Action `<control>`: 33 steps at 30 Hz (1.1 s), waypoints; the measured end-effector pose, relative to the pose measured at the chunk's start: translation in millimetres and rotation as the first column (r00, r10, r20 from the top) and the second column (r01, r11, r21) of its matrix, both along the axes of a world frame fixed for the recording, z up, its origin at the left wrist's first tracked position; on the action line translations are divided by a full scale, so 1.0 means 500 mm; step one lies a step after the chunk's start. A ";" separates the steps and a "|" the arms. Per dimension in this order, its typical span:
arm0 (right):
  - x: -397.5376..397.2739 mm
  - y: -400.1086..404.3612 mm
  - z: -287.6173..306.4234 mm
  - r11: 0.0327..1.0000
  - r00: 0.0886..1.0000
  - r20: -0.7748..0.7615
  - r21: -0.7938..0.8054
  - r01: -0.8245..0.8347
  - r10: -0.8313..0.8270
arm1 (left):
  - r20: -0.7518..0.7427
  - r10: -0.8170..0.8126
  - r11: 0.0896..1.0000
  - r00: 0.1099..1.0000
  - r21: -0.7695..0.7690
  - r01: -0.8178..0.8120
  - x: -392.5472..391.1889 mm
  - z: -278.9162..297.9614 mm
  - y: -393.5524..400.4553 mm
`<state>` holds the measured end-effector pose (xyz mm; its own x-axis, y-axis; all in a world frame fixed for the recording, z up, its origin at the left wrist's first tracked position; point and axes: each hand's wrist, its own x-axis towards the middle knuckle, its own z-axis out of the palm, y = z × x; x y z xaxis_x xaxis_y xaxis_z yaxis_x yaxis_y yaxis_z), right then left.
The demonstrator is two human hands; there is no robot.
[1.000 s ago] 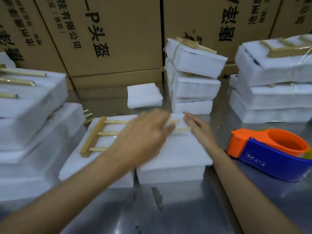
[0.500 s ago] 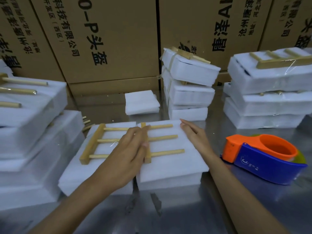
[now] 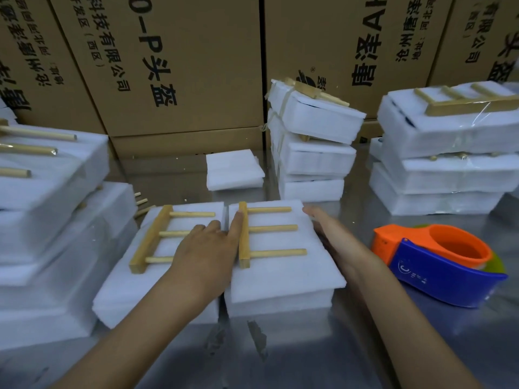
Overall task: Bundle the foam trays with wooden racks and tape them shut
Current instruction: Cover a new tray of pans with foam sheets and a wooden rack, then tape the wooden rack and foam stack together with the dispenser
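Foam tray (image 3: 280, 273) is light and compressible; grip its side edges. Both hands, left hand (image 3: 209, 248) and right hand (image 3: 331, 234), lie flat, holding nothing; left fingers touch the stiff wooden rack (image 3: 243, 234).

Both bare forearms reach from the near edge toward the far side, converging slightly. The left hand (image 3: 207, 248) lies palm down, fingers (image 3: 235, 224) straight and slightly spread, the index finger stretched farthest. The right hand (image 3: 330, 234) is turned on edge, palm facing left, its fingers straight and together, pointing far and left. Neither hand curls round anything.
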<state>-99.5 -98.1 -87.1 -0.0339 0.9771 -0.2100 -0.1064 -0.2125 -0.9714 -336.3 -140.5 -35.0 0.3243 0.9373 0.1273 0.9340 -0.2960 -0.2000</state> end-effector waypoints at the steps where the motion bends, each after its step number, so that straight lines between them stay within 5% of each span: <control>1: -0.003 -0.006 -0.001 1.000 0.999 -0.039 -0.012 -0.014 0.013 | -0.037 -0.014 1.000 0.999 0.017 0.014 -0.001 0.002 0.002; 3: -0.012 -0.013 0.000 0.999 0.993 -0.119 -0.042 -0.027 0.022 | 0.029 -0.058 0.998 0.998 -0.020 0.058 -0.008 0.003 0.008; 7: -0.013 -0.016 0.023 0.991 0.980 -0.166 -0.084 0.099 -0.112 | 0.417 -0.119 0.983 0.901 -0.080 0.166 -0.009 -0.012 0.016; 13: 0.033 -0.057 0.060 0.985 0.984 -0.105 -0.113 0.134 -0.146 | 0.503 -0.182 0.967 0.845 -0.063 0.246 0.031 -0.026 0.023; 16: 0.050 -0.089 0.102 0.991 0.991 -0.080 0.068 0.111 -0.106 | 0.478 -0.176 0.968 0.861 -0.072 0.238 0.037 -0.024 0.031; 19: 0.096 -0.145 0.154 0.939 0.956 0.231 0.331 0.097 -0.180 | 0.486 -0.066 0.975 0.871 -0.154 0.160 0.029 0.000 0.049; 22: 0.181 -0.204 0.175 0.890 0.751 0.541 0.436 0.136 -0.380 | 0.506 0.009 0.996 0.863 -0.079 0.036 0.035 0.042 0.074; 25: 0.234 -0.235 0.161 0.991 0.310 0.942 0.102 0.090 -0.125 | 0.587 -0.088 0.996 0.805 0.031 0.086 0.094 0.078 0.085; 27: 0.246 -0.230 0.129 0.996 0.089 0.996 -0.006 0.090 -0.002 | 0.629 -0.208 0.968 0.749 0.023 0.250 0.156 0.089 0.085; 30: 0.256 -0.213 0.089 0.994 -0.025 0.996 0.091 0.056 -0.090 | 0.604 -0.326 0.873 0.727 -0.103 0.477 0.247 0.083 0.090; 33: 0.273 -0.209 0.081 0.975 -0.003 0.976 0.220 0.030 -0.220 | 0.496 -0.338 0.776 0.800 -0.334 0.535 0.305 0.071 0.105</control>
<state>37.0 -202.5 -46.8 0.2392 0.9540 0.1808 0.9649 -0.2127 -0.1540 -183.7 -88.2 0.7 0.7264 0.6855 -0.0498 0.6429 -0.6522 0.4016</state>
